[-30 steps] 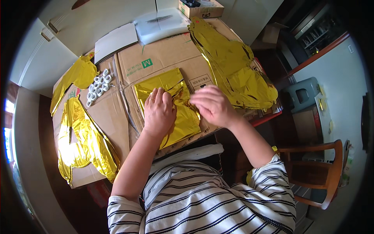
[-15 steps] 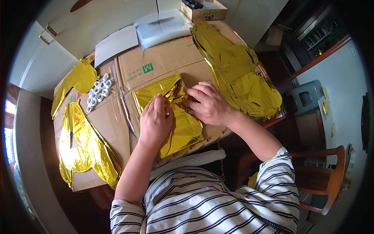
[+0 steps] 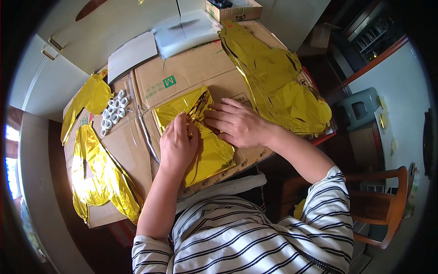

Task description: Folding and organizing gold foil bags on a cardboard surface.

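The folded foil (image 3: 211,157) is laid between the two hands, right of the left hand (image 3: 177,142) and left of the right hand (image 3: 240,124); its long axis is run far to near, the near end angled slightly right. Since it is touched by both, neither is nearer. The left fingers are curled; whether a fold is pinched cannot be told. The right fingers are extended, loosely spread, nothing gripped. At left, one far shape (image 3: 93,93), one near shape (image 3: 112,180) and roughly a dozen overlapping rings (image 3: 115,112) are seen; at right, one pile (image 3: 273,68), its layers uncountable.
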A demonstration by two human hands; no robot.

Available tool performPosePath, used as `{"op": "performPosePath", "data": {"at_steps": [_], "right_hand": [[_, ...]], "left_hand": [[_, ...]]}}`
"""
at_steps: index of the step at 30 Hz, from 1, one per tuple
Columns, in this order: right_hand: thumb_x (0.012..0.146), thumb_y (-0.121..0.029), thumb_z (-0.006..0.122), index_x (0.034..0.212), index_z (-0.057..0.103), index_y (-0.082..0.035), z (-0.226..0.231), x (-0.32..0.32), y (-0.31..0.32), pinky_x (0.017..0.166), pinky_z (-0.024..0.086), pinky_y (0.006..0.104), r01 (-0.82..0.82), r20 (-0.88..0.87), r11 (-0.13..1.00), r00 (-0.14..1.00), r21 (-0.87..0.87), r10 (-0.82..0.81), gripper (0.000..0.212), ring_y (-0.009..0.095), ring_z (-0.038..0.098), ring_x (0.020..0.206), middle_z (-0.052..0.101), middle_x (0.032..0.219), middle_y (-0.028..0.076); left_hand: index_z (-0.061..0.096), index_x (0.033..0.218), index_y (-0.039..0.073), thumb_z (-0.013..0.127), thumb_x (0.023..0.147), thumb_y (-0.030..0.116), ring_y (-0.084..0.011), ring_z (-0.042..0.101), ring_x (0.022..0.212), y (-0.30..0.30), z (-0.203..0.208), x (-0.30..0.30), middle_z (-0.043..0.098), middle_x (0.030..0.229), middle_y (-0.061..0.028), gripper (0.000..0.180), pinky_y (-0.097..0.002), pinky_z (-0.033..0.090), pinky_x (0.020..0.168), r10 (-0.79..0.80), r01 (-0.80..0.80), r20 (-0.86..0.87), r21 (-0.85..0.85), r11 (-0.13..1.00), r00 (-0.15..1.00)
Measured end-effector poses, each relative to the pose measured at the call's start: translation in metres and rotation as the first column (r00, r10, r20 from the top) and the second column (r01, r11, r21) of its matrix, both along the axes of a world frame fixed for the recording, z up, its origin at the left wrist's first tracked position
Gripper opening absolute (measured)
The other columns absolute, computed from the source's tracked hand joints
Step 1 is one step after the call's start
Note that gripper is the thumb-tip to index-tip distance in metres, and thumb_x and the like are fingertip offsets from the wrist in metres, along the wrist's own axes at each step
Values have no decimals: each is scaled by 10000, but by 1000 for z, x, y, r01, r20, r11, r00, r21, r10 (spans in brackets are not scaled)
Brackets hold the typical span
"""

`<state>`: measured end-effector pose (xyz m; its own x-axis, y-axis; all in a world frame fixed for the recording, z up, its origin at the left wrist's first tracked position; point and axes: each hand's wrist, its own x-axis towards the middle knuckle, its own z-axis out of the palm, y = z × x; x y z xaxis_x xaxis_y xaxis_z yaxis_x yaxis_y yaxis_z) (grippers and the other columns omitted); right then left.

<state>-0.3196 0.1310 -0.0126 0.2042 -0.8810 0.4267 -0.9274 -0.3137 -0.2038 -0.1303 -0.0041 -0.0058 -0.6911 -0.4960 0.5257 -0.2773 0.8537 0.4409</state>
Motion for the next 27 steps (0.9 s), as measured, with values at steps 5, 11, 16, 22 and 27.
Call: {"op": "performPosePath", "data": {"at_steps": [5, 11, 16, 22, 27], "right_hand": [[851, -221, 748, 1272, 667, -68, 9, 0, -4, 1196, 340, 532, -73, 0, 995, 997, 72, 73, 456, 312, 537, 1339, 618, 1388, 96], [845, -240, 758, 1250, 669, -55, 4, 1, -11, 1175, 368, 518, -47, 110, 999, 993, 18, 45, 454, 301, 555, 1312, 629, 1354, 123], [863, -273, 744, 1251, 663, -44, 6, 17, -12, 1182, 353, 512, -34, 37, 998, 999, 44, 32, 458, 302, 565, 1293, 636, 1330, 128], [901, -254, 704, 1261, 655, -44, 7, 21, -15, 1218, 295, 513, -75, 55, 996, 996, 38, 73, 420, 304, 555, 1304, 631, 1341, 122], [921, -119, 647, 1248, 662, -31, 6, 15, -17, 1194, 356, 507, -102, 258, 994, 962, 49, 86, 339, 314, 607, 1254, 674, 1294, 130]], "left_hand": [[626, 1106, 15, 646, 933, 80, -334, 710, 699, -1, -2, -1, 703, 820, -183, 186, -419, 567, 616, -4, 3, -26, -30, 1000, 1000], [592, 1103, 0, 643, 914, 62, -336, 700, 740, 0, -1, 0, 693, 822, -163, 205, -418, 564, 660, 6, -6, 23, 4, 1000, 1000], [571, 1110, -3, 641, 902, 56, -342, 700, 766, 2, 3, 2, 699, 864, -162, 227, -423, 565, 687, 25, -33, 112, 66, 997, 993], [568, 1113, 1, 645, 896, 51, -345, 700, 766, 1, -3, 0, 701, 873, -164, 235, -429, 565, 684, 11, -12, 76, 18, 1000, 997], [575, 1088, -12, 655, 873, 39, -347, 712, 853, 3, -2, 0, 709, 935, -181, 235, -429, 576, 755, 2, -2, 63, 8, 1000, 998]]}}
